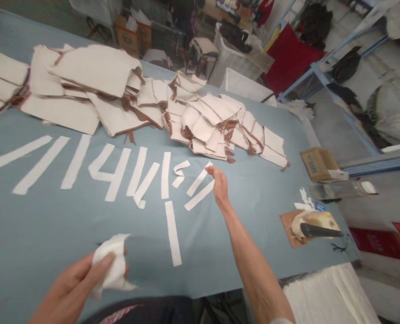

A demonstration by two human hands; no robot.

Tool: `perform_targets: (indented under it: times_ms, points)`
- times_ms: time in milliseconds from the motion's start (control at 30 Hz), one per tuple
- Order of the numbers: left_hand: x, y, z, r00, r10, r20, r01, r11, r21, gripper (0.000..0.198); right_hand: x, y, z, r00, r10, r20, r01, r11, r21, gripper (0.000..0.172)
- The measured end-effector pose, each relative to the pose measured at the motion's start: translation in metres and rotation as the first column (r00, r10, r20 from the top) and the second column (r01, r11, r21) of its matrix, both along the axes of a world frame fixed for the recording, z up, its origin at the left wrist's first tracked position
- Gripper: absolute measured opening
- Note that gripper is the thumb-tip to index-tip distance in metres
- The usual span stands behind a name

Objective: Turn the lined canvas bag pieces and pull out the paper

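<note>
Near the table's front edge, my left hand [81, 279] is closed around a crumpled bunch of white strips [114, 261], thumb on top. My right hand [219, 182] reaches far out, its fingers pinched at the upper end of a short white strip [198, 181] lying slanted on the table. Another slanted strip [200, 196] runs partly beneath that hand. To its left are a folded strip [180, 173], an upright strip [166, 175] and, closer to me, a longer strip [173, 234]. Several more white strips [76, 162] lie in a row further left, some bent.
Cream fabric pieces with brown edging [95, 67] are heaped along the far side of the blue-grey table [146, 252]. On the right are a black-handled tool [321, 230] on a brown board [290, 234], a clear bottle [338, 190] and a cardboard box [317, 164].
</note>
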State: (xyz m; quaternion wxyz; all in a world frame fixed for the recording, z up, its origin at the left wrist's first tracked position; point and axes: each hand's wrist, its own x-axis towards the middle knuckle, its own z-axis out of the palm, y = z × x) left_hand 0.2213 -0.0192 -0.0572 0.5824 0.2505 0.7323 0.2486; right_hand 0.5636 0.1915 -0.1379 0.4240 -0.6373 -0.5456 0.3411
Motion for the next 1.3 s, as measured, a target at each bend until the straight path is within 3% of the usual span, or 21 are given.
perform_targets:
  times_ms: [100,233,300,367,467,700,833,1067,1300]
  points:
    - [-0.004,0.009,0.015,0.967,0.097,0.236,-0.111,0.993,0.043,0.07,-0.027,-0.035,0.039,0.999,0.018,-0.03,-0.017,1.0,0.019,0.046]
    - [-0.016,0.018,0.045,0.828,0.128,0.546,-0.197,0.978,0.069,0.063,-0.082,-0.104,0.102,0.981,0.19,-0.031,-0.189,0.981,0.03,0.018]
    - [-0.022,0.018,0.06,0.782,0.131,0.61,-0.22,0.973,0.074,0.056,-0.111,-0.136,0.132,0.942,0.321,0.099,-0.333,0.93,0.156,0.012]
    - [-0.027,0.016,0.074,0.745,0.119,0.657,-0.232,0.969,0.088,0.054,-0.137,-0.16,0.154,0.894,0.395,0.213,-0.442,0.858,0.262,0.016]
    - [-0.034,0.01,0.087,0.701,0.083,0.708,-0.255,0.957,0.14,0.052,-0.165,-0.182,0.174,0.851,0.431,0.299,-0.52,0.771,0.369,0.023]
    - [-0.055,-0.015,0.106,0.654,-0.004,0.756,-0.247,0.944,0.218,0.041,-0.197,-0.21,0.175,0.822,0.356,0.445,-0.556,0.671,0.491,0.031]
    - [-0.071,-0.028,0.111,0.679,-0.031,0.734,-0.21,0.949,0.234,0.038,-0.212,-0.222,0.175,0.811,0.297,0.505,-0.564,0.625,0.54,0.029]
    - [-0.083,-0.04,0.114,0.746,-0.015,0.665,-0.236,0.929,0.286,0.035,-0.239,-0.233,0.177,0.789,0.236,0.568,-0.576,0.608,0.547,0.03]
    - [-0.092,-0.053,0.113,0.754,-0.038,0.655,-0.194,0.941,0.278,0.045,-0.25,-0.243,0.172,0.815,0.199,0.544,-0.536,0.614,0.579,0.025]
